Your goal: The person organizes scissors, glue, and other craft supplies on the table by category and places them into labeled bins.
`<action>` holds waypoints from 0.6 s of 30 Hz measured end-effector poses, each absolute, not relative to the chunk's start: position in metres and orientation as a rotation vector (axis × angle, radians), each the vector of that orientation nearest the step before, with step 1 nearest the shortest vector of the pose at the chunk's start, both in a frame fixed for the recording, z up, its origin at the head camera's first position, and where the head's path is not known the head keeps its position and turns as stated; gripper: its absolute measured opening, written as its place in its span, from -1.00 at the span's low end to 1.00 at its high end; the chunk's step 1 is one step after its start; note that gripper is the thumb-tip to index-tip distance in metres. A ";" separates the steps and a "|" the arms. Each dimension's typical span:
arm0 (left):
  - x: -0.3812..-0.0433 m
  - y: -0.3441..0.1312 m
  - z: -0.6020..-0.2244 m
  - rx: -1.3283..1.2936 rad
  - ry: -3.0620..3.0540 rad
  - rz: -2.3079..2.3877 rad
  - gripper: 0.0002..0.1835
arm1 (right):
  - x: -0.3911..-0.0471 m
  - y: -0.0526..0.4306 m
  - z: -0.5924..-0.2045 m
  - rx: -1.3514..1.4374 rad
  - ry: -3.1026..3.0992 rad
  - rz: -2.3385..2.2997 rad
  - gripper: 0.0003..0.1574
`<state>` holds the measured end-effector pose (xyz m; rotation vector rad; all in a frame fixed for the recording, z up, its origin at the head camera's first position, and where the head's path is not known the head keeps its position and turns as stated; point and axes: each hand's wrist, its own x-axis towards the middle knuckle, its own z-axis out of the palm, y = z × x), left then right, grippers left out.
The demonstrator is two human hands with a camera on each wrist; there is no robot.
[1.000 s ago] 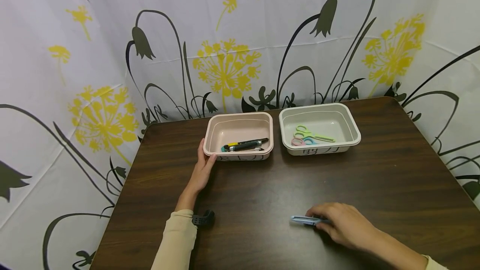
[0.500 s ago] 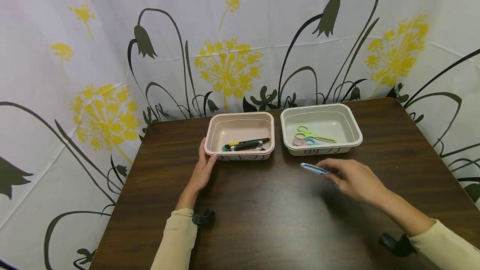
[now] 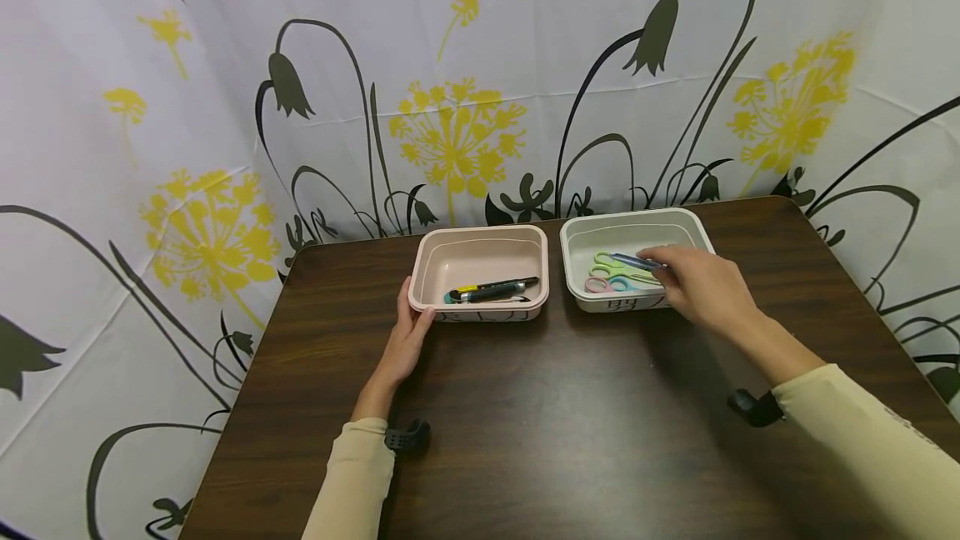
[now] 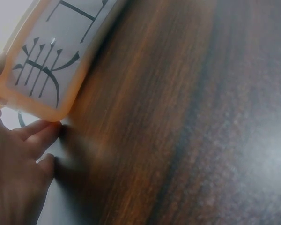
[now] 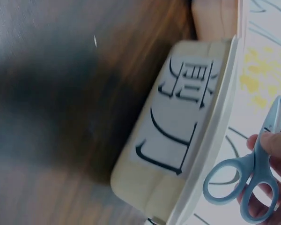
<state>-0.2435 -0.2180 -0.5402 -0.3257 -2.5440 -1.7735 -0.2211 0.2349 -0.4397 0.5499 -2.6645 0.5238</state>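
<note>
My right hand pinches light blue scissors by the blades' side, thumb on top. In the head view the hand is over the right front rim of the pale grey-green bin, with the scissors above its inside. Green scissors and scissors with pink and blue handle loops lie in that bin. With its thumb at the rim and fingers along the side, my left hand holds the left front corner of the pink bin. Inside the pink bin lie several pens or cutters.
Both bins stand side by side at the back of the dark brown table. Labels with large black characters are on their fronts, such as the pink bin's label. Behind hangs a white flowered curtain.
My right hand has carried the light blue scissors from the table's front, up and away, to over the grey-green bin. The left hand has stayed at the pink bin's corner.
</note>
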 end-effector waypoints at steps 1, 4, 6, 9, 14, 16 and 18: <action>-0.243 -0.217 -0.540 -0.323 -2.545 -1.758 -0.23 | -0.226 0.235 -0.439 0.557 -2.669 0.507 -0.62; -0.242 -0.217 -0.541 -0.314 -2.547 -1.716 -0.24 | -0.239 0.235 -0.438 0.580 -2.720 0.478 -0.62; -0.242 -0.217 -0.542 -0.317 -2.541 -1.694 -0.24 | -0.247 0.235 -0.439 0.591 -2.777 0.469 -0.63; -0.242 -0.217 -0.543 -0.321 -2.539 -1.663 -0.24 | -0.256 0.235 -0.441 0.599 -2.857 0.471 -0.66; -0.241 -0.217 -0.542 -0.318 -2.542 -1.700 -0.24 | -0.268 0.236 -0.447 0.593 -2.955 0.553 -0.67; -0.241 -0.217 -0.540 -0.328 -2.543 -1.721 -0.25 | -0.271 0.238 -0.450 0.576 -2.996 0.613 -0.67; -0.241 -0.216 -0.539 -0.334 -2.544 -1.736 -0.25 | -0.273 0.239 -0.453 0.555 -3.034 0.670 -0.66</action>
